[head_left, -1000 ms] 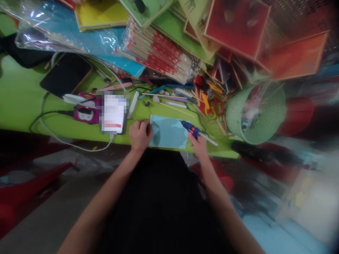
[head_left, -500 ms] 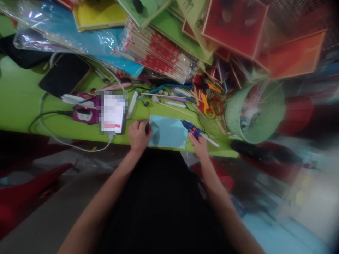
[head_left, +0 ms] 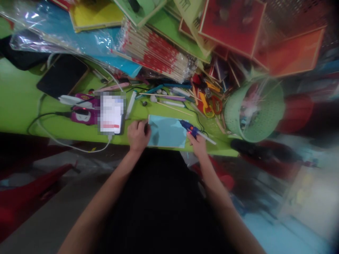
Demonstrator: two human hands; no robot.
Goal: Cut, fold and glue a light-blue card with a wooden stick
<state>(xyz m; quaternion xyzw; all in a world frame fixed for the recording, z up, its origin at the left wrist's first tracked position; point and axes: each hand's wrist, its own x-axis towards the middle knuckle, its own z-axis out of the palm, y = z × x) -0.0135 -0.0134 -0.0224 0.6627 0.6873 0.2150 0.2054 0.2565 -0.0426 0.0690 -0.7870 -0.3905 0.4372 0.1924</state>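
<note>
A light blue rectangular card with pale edging [head_left: 166,132] lies at the table's front edge, in front of me. My right hand [head_left: 199,144] grips a blue glue gun [head_left: 191,128] at the card's right side. A white glue stick [head_left: 208,138] sticks out of the gun's back, and its nozzle points left over the card's upper right part. A small red light glows on the gun. My left hand [head_left: 138,135] rests at the card's left edge with its fingers curled. Between thumb and forefinger is a dark spot; I cannot tell whether it is an object or shadow.
A lit phone [head_left: 110,114] on a white cable lies left, beside a purple power strip [head_left: 83,115]. Behind the card are pens, sticks and orange-handled scissors [head_left: 209,109]. A green basket [head_left: 254,109] stands right. Bagged sticks [head_left: 159,51] and coloured boards [head_left: 233,26] pile up at the back.
The whole view has shifted slightly left. The glue gun's nozzle has edged a little left over the card. My left hand stays at the card's left edge.
</note>
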